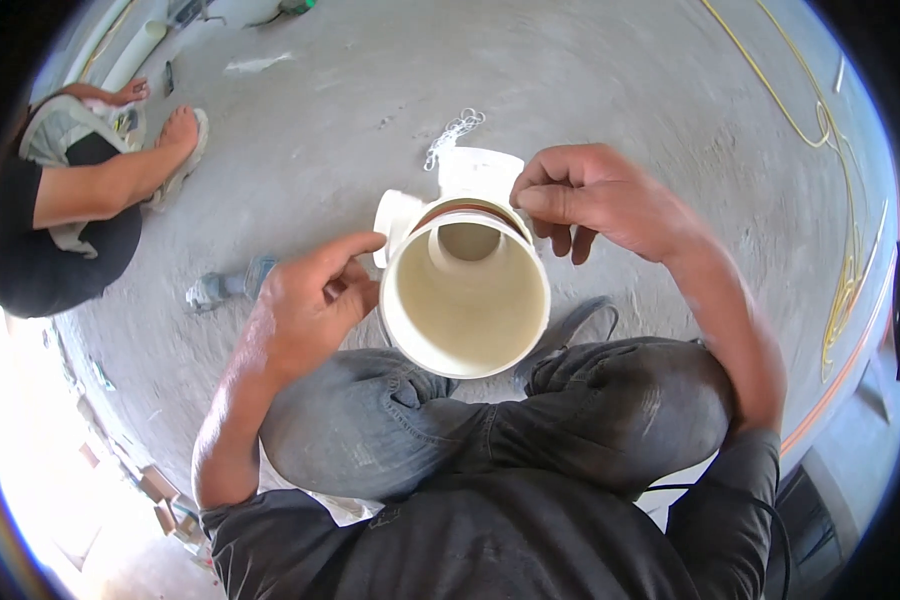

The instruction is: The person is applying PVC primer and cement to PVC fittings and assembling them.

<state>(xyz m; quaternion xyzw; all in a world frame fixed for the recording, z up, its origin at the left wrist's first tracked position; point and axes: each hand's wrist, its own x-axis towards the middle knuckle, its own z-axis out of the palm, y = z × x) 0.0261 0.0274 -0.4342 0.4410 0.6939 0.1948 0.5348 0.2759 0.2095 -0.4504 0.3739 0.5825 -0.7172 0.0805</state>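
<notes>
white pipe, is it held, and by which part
Cannot be told: the pipe has the left hand at its left side, the right hand near its far right.

A white pipe fitting stands mid-view, mouth upward. At its nine o'clock, the left hand curves with fingers parted; at two, the right hand bends thumb toward forefinger. A person sits at ten.

The pipe fitting is coloured white outside and cream within, and a reddish-brown band is seen behind its rim. The floor is mottled grey. Faded dark grey is shown by the trousers, black by the shirt, white by the tangled string.
</notes>
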